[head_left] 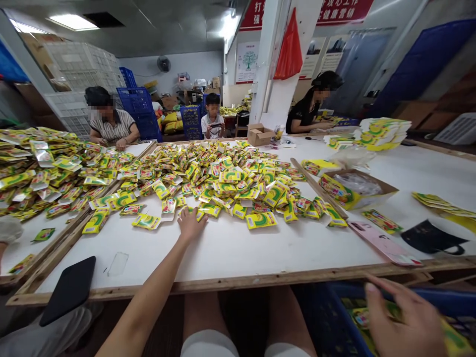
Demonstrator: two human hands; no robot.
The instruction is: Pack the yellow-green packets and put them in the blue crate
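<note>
My left hand [191, 225] reaches forward to the near edge of a heap of small yellow-and-green packets [223, 176]. Its fingers are bent over a small yellow packet [200, 215], which shows beside the thumb. Down at the lower right, my right hand [407, 317] hovers over a blue crate [334, 317] below the table edge. Thumb and forefinger there are apart, and I see nothing between them; the hand is slightly blurred. More yellow packets [360, 317] lie inside the crate, partly covered by this hand.
A dark phone [70, 287] overhangs the wooden table edge [223, 283] at left. On the right lie a pink phone [385, 242], a black face mask [433, 237] and an open yellow carton [349, 191] of clear plastic. Across the table sit several people [113, 124]. A wooden divider [316, 186] crosses the tabletop.
</note>
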